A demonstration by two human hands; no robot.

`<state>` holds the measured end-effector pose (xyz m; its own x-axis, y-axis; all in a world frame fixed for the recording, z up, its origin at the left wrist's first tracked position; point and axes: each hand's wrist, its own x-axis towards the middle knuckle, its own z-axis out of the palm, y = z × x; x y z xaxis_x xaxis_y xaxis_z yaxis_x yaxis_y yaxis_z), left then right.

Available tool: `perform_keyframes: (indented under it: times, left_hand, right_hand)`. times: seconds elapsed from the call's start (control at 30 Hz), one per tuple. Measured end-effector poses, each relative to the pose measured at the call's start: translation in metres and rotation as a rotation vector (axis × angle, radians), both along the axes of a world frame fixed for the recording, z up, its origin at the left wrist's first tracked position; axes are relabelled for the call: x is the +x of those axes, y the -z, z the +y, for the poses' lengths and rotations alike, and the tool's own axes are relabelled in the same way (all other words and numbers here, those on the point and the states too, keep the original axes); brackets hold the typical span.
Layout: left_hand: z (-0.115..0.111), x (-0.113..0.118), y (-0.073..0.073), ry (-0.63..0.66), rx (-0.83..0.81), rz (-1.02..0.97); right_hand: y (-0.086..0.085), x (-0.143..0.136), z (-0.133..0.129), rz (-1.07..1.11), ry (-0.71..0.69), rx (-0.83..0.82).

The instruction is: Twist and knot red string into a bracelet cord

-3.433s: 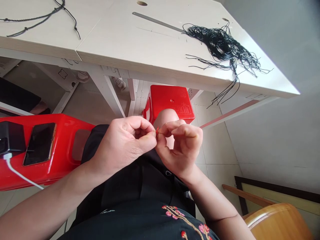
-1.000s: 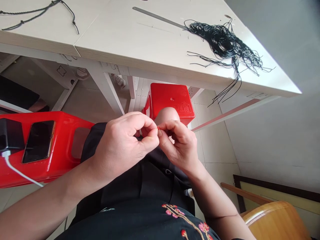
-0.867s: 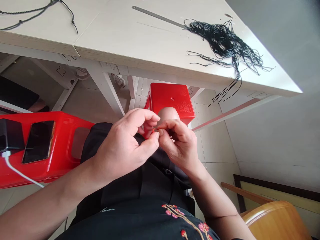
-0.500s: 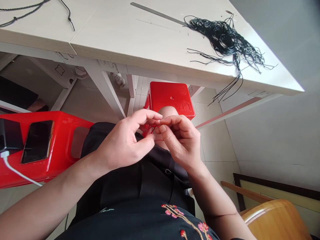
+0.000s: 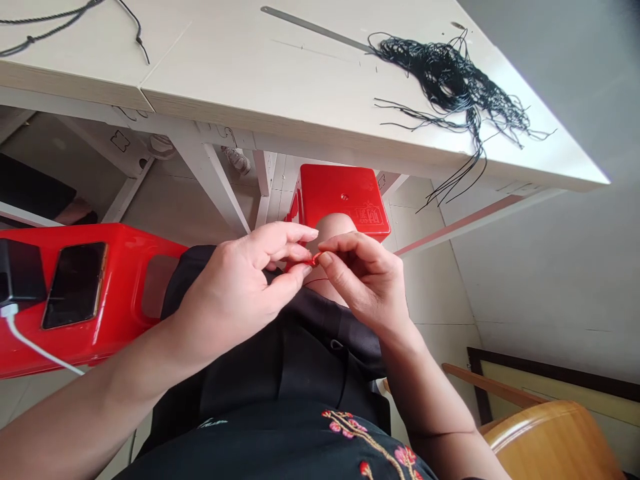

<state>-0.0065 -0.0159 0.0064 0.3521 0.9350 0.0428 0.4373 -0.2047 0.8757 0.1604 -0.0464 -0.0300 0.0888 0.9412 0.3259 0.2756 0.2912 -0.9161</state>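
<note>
A thin red cord (image 5: 315, 259) spans the small gap between my hands, above my knee. My left hand (image 5: 255, 270) pinches one part of it between thumb and fingers, with the index finger stretched out above. My right hand (image 5: 367, 277) grips the other side between thumb and index finger, its remaining fingers curled in. A loose strand of the cord hangs down over the knee. Most of the cord is hidden behind the fingers, so its knotting cannot be made out.
A white table (image 5: 225, 80) bears a bundle of black cords (image 5: 450, 87), a metal ruler (image 5: 315, 28) and a black braided cord (image 5: 60, 30). Below it stands a red stool (image 5: 335, 190). At left, a phone (image 5: 75, 283) and a black box (image 5: 20, 270) lie on another red stool (image 5: 117, 293).
My left thumb and fingers have closed onto the red cord, and the hand has dropped slightly. My right hand has shifted a little to the right, leaving more cord visible between them.
</note>
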Motion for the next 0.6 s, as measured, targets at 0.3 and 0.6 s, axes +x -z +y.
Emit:
perform_keyframes:
  times: [0.3, 0.6]
  left_hand:
    - [0.0078, -0.0060, -0.0003, 0.142, -0.238, -0.122]
    - [0.0031, -0.0016, -0.0023, 0.069, -0.086, -0.082]
  right_hand:
    - [-0.0016, -0.0007, -0.0022, 0.073, -0.036, -0.091]
    - [-0.0069, -0.0026, -0.0020, 0.097, -0.042, -0.099]
